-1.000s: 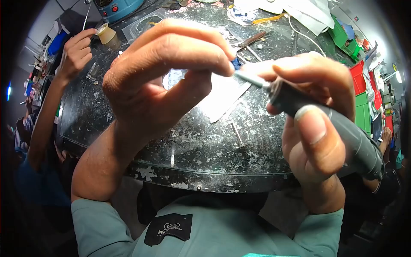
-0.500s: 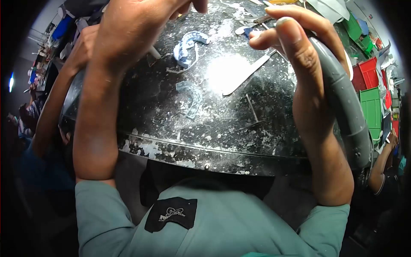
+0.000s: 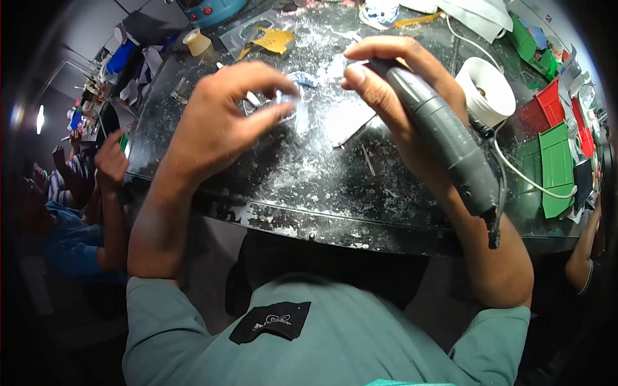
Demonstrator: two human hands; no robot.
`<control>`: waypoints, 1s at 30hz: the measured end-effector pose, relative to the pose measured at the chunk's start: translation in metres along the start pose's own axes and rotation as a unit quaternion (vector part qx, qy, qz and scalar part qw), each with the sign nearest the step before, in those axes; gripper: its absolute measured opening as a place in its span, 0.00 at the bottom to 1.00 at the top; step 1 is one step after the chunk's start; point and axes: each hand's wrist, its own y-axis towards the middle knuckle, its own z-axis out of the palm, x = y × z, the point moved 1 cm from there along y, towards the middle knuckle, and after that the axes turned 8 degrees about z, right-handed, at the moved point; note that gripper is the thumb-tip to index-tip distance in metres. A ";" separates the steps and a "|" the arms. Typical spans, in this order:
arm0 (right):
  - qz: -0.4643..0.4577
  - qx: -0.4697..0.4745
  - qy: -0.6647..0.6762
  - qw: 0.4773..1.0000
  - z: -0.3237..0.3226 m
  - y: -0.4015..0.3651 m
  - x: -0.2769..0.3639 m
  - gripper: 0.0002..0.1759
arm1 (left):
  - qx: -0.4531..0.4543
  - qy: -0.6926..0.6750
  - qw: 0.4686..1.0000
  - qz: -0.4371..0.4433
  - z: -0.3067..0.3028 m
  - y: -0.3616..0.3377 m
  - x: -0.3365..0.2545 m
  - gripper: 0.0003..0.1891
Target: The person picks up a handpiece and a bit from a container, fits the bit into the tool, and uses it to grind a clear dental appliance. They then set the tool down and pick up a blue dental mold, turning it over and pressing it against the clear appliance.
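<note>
My left hand (image 3: 222,122) is over the table with thumb and fingers curved towards each other. A clear dental arch tray (image 3: 301,117), blurred by motion, shows at its fingertips. Just beyond lies a bluish-white dental arch piece (image 3: 304,78), partly hidden behind the fingers. My right hand (image 3: 412,83) is wrapped round a thick dark grey power handpiece (image 3: 444,132), its rear end pointing down over my forearm. The tip of the handpiece is hidden by the fingers. Below the right hand lie a pale flat blade (image 3: 351,130) and a thin stick (image 3: 368,159).
A white cup (image 3: 487,90) and a white cable (image 3: 531,186) are at the right. Green bins (image 3: 555,168) and a red bin (image 3: 549,103) stand beyond. Yellow sheet scraps (image 3: 271,40), a small cream pot (image 3: 196,42) and a blue machine (image 3: 209,9) are at the back. Another person's hand (image 3: 112,161) is at left.
My view has tilted up. My left hand has come down towards the dental pieces, and the clear tray has left its place on the table. The handpiece has swung inward with my right hand.
</note>
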 end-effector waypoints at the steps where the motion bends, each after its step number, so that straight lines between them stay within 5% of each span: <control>1: 0.005 0.002 -0.021 1.000 -0.002 0.000 0.006 0.12 | -0.099 -0.091 0.990 -0.048 0.000 0.008 0.000 0.09; 3: 0.079 0.002 0.135 0.988 0.001 0.000 0.000 0.18 | -0.205 -0.239 0.949 -0.015 0.007 0.031 0.001 0.06; 6: 0.050 -0.036 0.196 0.979 -0.005 0.005 -0.001 0.21 | -0.240 -0.378 0.894 -0.010 0.029 0.057 -0.009 0.06; 9: -0.012 -0.083 0.076 0.994 -0.015 0.013 -0.006 0.22 | -0.207 -0.534 0.817 -0.065 0.048 0.066 -0.008 0.09; 13: 0.156 -0.011 0.175 0.972 -0.016 0.008 0.003 0.21 | -0.194 -0.661 0.716 -0.117 0.062 0.054 -0.002 0.09; 19: 0.061 -0.032 0.154 0.986 -0.004 0.004 -0.004 0.21 | -0.208 -0.642 0.737 -0.043 0.061 0.050 0.003 0.12; 23: 0.101 -0.040 0.183 0.977 -0.009 0.004 -0.002 0.20 | -0.228 -0.528 0.817 -0.030 0.061 0.048 0.002 0.11; 30: 0.120 -0.021 0.194 0.973 -0.012 0.004 0.003 0.19 | -0.294 -0.459 0.838 0.033 0.062 0.050 -0.006 0.11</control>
